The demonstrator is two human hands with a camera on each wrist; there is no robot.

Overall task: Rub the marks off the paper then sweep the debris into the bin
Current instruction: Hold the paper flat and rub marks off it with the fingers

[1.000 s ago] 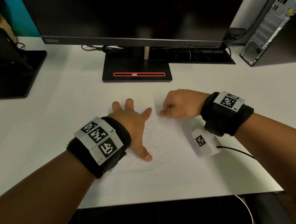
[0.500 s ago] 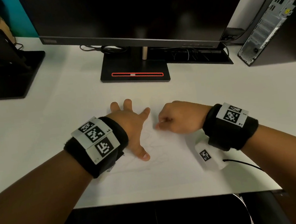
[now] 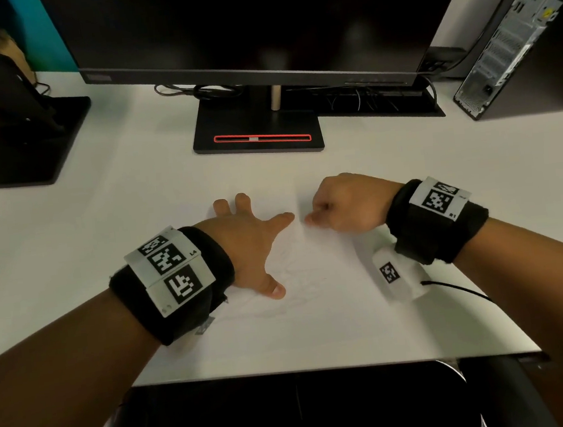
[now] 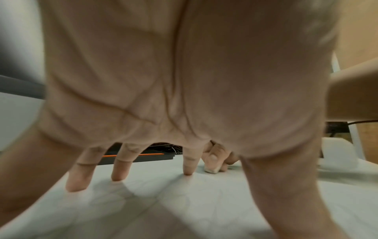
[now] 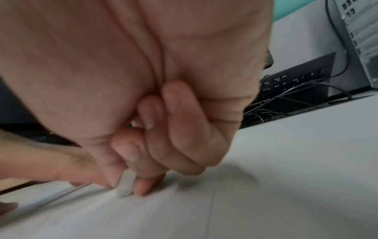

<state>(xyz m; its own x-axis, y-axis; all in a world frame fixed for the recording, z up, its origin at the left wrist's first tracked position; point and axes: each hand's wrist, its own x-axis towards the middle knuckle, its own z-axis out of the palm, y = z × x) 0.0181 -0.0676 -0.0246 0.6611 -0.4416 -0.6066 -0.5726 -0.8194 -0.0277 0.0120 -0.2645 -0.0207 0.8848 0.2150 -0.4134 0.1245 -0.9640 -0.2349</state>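
Two hands work on the white paper (image 3: 317, 313) that lies flat on the bench (image 3: 101, 213). At the right hand (image 3: 348, 203) the grip is clamped: thumb and curled fingers (image 5: 155, 182) pinch a small pale eraser (image 5: 125, 184), its lower end touching the sheet. The left hand (image 3: 252, 247) has its grip apart, fingers (image 4: 78, 176) straight and splayed, tips and thumb pressing the paper down just beside the eraser. Faint pencil marks (image 3: 299, 273) show on the sheet between the thumb and forefinger of that hand and a little toward the near edge. Both wrists carry black bands with coded tags. Beyond the paper stands a dark monitor (image 3: 255, 26) on a black base (image 3: 258, 126) with a red-edged slot; a computer tower (image 3: 517, 35) stands at the far right. Below the near bench edge, a dark bin (image 3: 326, 405) shows.
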